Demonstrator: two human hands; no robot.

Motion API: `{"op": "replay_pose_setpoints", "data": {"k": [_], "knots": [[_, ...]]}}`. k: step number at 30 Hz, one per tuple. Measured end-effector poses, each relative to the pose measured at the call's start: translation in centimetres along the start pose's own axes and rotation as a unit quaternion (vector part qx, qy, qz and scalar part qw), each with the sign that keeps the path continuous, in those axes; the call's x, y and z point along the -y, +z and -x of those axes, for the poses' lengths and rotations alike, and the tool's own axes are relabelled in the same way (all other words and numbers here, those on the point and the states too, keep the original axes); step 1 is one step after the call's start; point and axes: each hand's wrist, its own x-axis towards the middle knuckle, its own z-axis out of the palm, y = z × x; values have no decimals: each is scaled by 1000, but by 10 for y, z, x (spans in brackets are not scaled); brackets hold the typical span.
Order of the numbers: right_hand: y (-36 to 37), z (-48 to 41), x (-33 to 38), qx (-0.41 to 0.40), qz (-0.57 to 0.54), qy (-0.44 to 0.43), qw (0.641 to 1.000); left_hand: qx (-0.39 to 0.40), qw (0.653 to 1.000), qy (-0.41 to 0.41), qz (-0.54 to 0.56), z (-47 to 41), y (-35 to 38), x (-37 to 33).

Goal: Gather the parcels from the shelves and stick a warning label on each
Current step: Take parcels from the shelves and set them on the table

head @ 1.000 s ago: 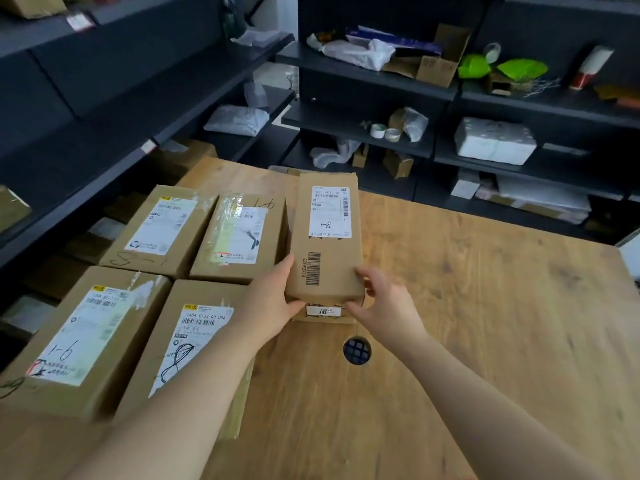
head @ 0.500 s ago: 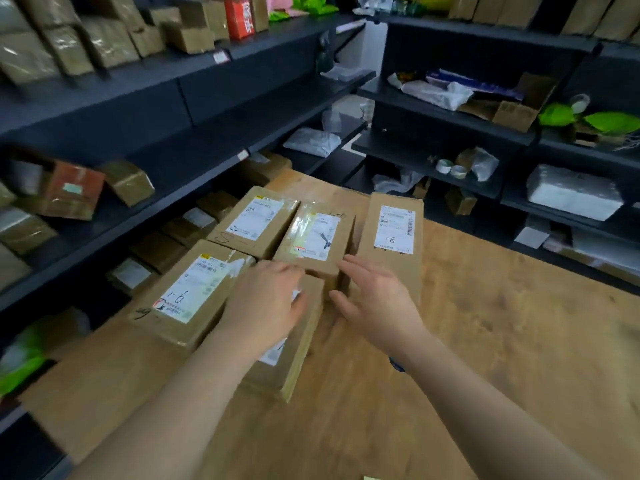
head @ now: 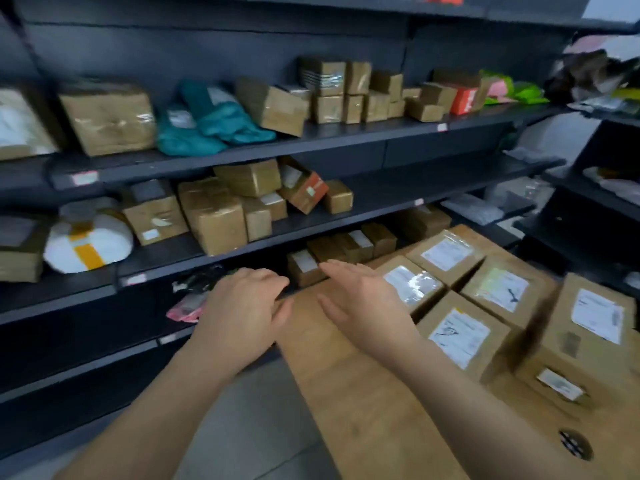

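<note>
Left hand (head: 246, 304) and right hand (head: 363, 303) held empty, grips wide (fingers relaxed); nearest shelved parcel (head: 302, 270) is seen just ahead, between them, neither hand clearly nearer

Released tall brown cardboard parcel (head: 588, 341) from left hand (head: 242, 303) and right hand (head: 363, 303); lifted both empty, fingers loose, past pale wooden table (head: 363, 393) edge toward dark metal shelves (head: 346, 142). Swung view left.

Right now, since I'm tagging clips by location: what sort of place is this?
Probably a parcel depot or stockroom: dark shelves packed with taped cardboard boxes and teal mailer bags, plus labelled parcels gathered on a wooden table.
</note>
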Motion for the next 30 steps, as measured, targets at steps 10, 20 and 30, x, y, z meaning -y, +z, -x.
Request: {"op": "replay_pose_setpoints", "data": {"k": [10,20,30], "knots": [[90,-57,272,54,-80,-206,974,-58,971,-214,-93,176,-131,196],[179,-89,497,129,-153,-408,891,-103,870,-451,-172,331,-206,318],[245,-119,704,168,-235,-565,773,-133,731,-612,-272,443,-283,421]]}}
